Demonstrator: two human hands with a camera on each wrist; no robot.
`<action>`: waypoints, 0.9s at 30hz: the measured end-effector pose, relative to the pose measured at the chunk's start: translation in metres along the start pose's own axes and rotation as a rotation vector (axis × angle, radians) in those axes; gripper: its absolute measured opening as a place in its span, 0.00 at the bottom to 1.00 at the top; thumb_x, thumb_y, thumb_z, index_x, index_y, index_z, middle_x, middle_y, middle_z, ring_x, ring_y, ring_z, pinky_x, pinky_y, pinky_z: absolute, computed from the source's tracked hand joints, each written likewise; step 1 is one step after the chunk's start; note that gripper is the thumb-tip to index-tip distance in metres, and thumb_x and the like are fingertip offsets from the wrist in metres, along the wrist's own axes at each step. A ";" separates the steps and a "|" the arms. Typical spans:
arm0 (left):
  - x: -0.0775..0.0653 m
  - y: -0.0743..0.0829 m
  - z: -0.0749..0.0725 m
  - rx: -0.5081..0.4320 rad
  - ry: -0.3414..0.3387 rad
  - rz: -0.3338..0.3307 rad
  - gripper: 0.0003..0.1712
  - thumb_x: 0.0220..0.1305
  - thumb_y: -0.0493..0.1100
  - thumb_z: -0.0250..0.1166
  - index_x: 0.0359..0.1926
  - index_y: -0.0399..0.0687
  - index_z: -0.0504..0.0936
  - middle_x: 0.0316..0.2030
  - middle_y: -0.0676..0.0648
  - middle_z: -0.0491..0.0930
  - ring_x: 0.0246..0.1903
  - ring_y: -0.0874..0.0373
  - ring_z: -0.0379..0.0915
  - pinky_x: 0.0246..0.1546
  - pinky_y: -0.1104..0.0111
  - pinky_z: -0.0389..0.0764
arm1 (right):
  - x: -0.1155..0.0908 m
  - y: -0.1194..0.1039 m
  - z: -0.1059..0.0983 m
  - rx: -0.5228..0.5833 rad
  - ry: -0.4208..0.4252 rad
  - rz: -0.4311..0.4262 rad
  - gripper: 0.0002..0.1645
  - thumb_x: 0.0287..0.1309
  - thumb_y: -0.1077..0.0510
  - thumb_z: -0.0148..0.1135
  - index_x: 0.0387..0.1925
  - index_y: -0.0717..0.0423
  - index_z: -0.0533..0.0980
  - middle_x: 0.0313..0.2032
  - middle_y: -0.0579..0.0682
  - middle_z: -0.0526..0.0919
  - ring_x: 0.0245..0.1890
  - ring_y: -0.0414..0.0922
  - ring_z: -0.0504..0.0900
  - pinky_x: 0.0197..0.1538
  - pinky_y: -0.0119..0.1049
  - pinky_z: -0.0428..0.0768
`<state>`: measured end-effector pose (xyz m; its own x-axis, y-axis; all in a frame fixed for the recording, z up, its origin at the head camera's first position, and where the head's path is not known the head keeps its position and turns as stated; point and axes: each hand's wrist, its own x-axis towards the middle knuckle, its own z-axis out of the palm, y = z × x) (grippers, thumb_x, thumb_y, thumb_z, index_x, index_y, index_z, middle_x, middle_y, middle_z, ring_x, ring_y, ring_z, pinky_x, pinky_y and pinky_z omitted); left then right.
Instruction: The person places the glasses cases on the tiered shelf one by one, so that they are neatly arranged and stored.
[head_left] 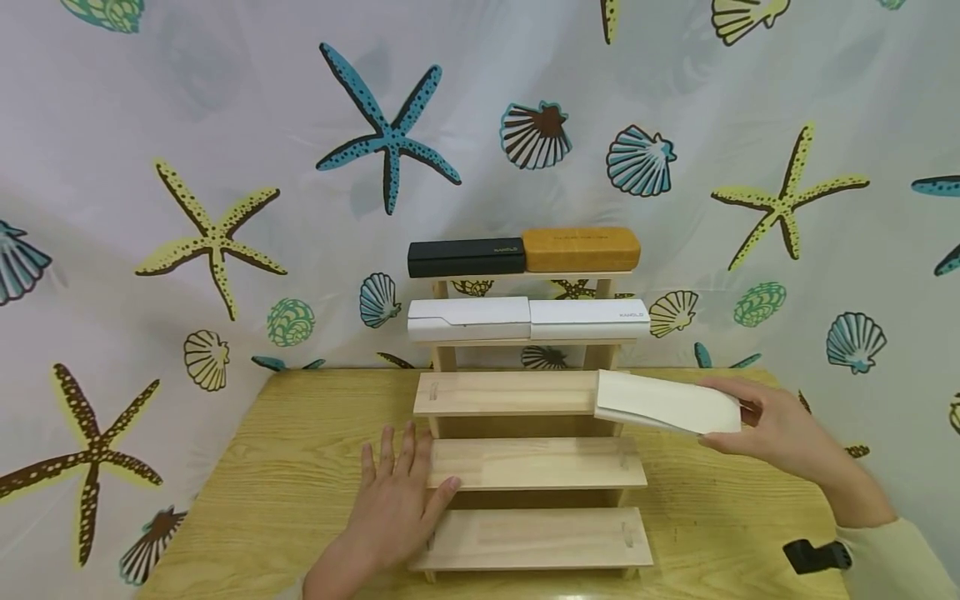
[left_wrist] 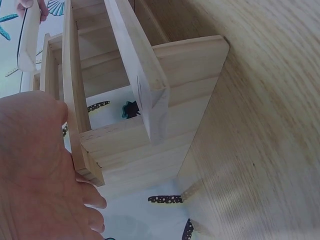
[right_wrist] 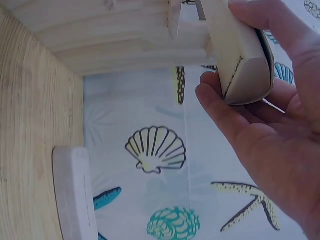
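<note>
A cream-white glasses case (head_left: 667, 402) is held by its right end in my right hand (head_left: 772, 425), thumb on one side and fingers on the other. The case's left end is over the right end of the third step of a wooden tiered rack (head_left: 536, 462); whether it touches is unclear. In the right wrist view, the held glasses case (right_wrist: 245, 65) shows a stitched edge and a rounded end. My left hand (head_left: 393, 500) lies with fingers extended against the rack's left side, thumb over a lower step. The left wrist view shows that hand (left_wrist: 40, 165) at a step's end.
The top step bears a black case (head_left: 467, 258) and an orange-brown case (head_left: 581, 250). Two white cases, a left one (head_left: 468, 318) and a right one (head_left: 588, 318), stand one step lower. A patterned curtain (head_left: 525, 67) hangs behind the wooden table (head_left: 300, 467). A white blocklike object (right_wrist: 75, 195) appears in the right wrist view.
</note>
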<state>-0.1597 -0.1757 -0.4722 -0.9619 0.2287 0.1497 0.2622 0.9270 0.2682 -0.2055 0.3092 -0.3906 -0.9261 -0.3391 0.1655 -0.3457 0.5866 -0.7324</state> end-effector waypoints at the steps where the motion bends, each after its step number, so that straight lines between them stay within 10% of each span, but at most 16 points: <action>1: 0.000 0.000 0.000 0.000 0.002 0.000 0.48 0.81 0.68 0.47 0.80 0.33 0.58 0.80 0.27 0.52 0.81 0.25 0.37 0.74 0.25 0.39 | 0.003 -0.002 0.002 0.004 -0.004 -0.009 0.43 0.59 0.56 0.79 0.73 0.59 0.72 0.65 0.62 0.76 0.43 0.34 0.83 0.40 0.32 0.85; 27: -0.001 0.000 0.002 0.008 0.003 -0.011 0.48 0.81 0.68 0.46 0.81 0.34 0.58 0.80 0.26 0.51 0.81 0.26 0.37 0.75 0.26 0.40 | 0.082 -0.048 0.059 0.028 -0.126 -0.151 0.39 0.55 0.53 0.82 0.67 0.52 0.78 0.52 0.53 0.83 0.44 0.45 0.80 0.46 0.31 0.82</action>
<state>-0.1595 -0.1756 -0.4742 -0.9646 0.2172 0.1497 0.2506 0.9318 0.2626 -0.2558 0.2098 -0.3810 -0.8372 -0.5120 0.1921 -0.4732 0.5023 -0.7237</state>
